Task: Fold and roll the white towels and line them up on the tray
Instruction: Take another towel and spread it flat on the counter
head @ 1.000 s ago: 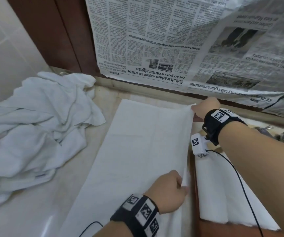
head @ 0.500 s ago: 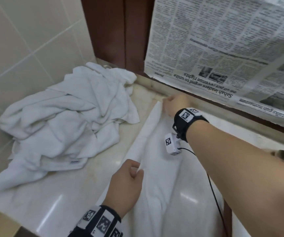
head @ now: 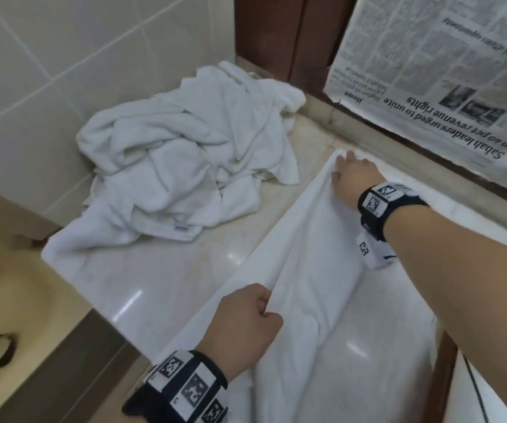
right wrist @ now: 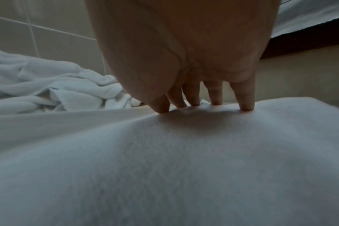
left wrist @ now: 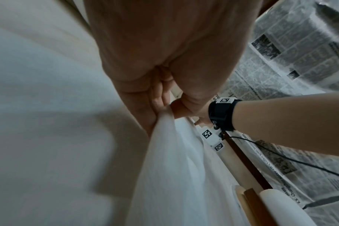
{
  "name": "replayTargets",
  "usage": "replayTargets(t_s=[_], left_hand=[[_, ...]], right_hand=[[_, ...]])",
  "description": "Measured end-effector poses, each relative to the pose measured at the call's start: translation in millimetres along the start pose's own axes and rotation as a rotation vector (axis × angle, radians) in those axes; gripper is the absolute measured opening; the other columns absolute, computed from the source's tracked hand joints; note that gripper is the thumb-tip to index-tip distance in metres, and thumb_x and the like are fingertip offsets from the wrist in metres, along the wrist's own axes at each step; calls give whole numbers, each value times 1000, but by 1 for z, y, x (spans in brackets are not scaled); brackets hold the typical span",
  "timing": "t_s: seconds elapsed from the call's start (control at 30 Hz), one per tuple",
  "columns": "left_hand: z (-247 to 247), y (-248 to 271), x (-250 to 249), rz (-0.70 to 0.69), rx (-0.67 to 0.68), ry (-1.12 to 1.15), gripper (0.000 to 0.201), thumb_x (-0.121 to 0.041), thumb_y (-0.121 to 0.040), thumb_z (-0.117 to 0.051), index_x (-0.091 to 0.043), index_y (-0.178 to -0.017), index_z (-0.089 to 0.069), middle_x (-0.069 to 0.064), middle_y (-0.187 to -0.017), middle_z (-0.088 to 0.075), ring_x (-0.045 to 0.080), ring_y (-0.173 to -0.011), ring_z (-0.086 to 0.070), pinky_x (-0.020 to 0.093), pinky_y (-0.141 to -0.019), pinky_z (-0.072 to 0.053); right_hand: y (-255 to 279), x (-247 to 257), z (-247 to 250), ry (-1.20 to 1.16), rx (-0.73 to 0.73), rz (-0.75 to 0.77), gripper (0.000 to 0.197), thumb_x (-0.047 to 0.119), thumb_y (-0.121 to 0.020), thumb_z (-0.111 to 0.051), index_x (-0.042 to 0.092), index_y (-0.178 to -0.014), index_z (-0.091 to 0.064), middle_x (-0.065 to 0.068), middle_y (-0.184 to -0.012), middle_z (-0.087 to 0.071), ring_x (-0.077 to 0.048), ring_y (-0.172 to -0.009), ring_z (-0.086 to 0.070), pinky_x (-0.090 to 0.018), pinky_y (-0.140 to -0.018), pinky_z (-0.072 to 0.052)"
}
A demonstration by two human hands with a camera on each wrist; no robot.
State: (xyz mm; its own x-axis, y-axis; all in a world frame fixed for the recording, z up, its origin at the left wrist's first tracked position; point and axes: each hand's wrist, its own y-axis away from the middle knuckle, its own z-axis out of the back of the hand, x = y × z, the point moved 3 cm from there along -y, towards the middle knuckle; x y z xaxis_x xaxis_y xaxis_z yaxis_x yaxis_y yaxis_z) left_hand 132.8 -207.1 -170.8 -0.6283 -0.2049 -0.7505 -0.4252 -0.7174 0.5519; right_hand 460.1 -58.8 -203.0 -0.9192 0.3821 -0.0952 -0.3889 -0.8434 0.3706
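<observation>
A white towel (head: 316, 270) lies lengthwise on the marble counter (head: 160, 279), doubled over with loose creases. My left hand (head: 264, 306) grips its near folded edge in a fist; the left wrist view shows the cloth pinched between thumb and fingers (left wrist: 161, 105). My right hand (head: 348, 164) presses the towel's far corner down with straight fingers, and their fingertips (right wrist: 246, 107) dent the towel (right wrist: 164, 160). The brown tray (head: 445, 367) edges in at the lower right, with a rolled white towel (left wrist: 281, 204) on it.
A crumpled pile of white towels (head: 185, 166) fills the counter's far left corner against the tiled wall (head: 63, 56). Newspaper (head: 444, 71) hangs over the back wall on the right. The counter's front edge drops off at the lower left.
Both hands carried the towel's right edge across to its left side, doubling it over. The right hand changed from gripping the corner to pressing it flat. The view swung left.
</observation>
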Motion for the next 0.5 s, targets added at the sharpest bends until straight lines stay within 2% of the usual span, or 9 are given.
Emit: replayTargets(t_s=[0.07, 0.13, 0.2, 0.27, 0.4, 0.5], left_hand=[[4, 21, 2, -7, -14, 15, 16, -12, -84, -60, -27, -82, -63, -18, -57, -49, 3, -51, -43, 16, -53, -39], [10, 47, 3, -23, -29, -2, 20, -9, -83, -59, -29, -83, -64, -18, -57, -53, 5, -52, -46, 17, -54, -40], [20, 75, 6, -15, -20, 7, 27, -7, -83, -56, -29, -89, -69, -17, -69, -68, 6, -60, -61, 22, -61, -51], [32, 100, 12, 18, 3, 17, 33, -5, -83, -54, -30, -95, -72, -16, -80, -75, 5, -70, -69, 25, -68, -55], [61, 138, 36, 67, -6, -44, 40, -1, -86, -54, -33, -100, -74, -12, -84, -77, 8, -61, -65, 24, -61, -49], [85, 151, 67, 163, -58, -101, 41, 5, -85, -55, -29, -93, -75, -12, -79, -76, 4, -58, -63, 17, -54, -45]], right_hand=[[0, 2, 3, 30, -27, 3, 51, 32, -107, -23, 7, -151, -27, -16, -160, -25, -43, -129, -46, -50, -103, -45], [2, 4, 6, 49, -57, -3, 48, 30, -108, -24, 5, -148, -31, -19, -153, -33, -42, -122, -51, -47, -99, -45], [3, 4, 7, 68, -57, -5, 45, 27, -107, -26, 5, -146, -34, -19, -149, -35, -42, -122, -51, -46, -99, -45], [3, 2, 6, 87, -40, 8, 44, 28, -107, -28, 7, -145, -34, -20, -150, -33, -43, -124, -49, -47, -100, -44], [4, 0, 5, 21, -75, 9, 47, 35, -105, -23, 6, -138, -39, -21, -139, -40, -46, -115, -52, -50, -95, -44], [8, -3, 4, 22, -74, 10, 48, 39, -102, -22, 9, -133, -43, -19, -132, -44, -45, -114, -52, -51, -97, -45]])
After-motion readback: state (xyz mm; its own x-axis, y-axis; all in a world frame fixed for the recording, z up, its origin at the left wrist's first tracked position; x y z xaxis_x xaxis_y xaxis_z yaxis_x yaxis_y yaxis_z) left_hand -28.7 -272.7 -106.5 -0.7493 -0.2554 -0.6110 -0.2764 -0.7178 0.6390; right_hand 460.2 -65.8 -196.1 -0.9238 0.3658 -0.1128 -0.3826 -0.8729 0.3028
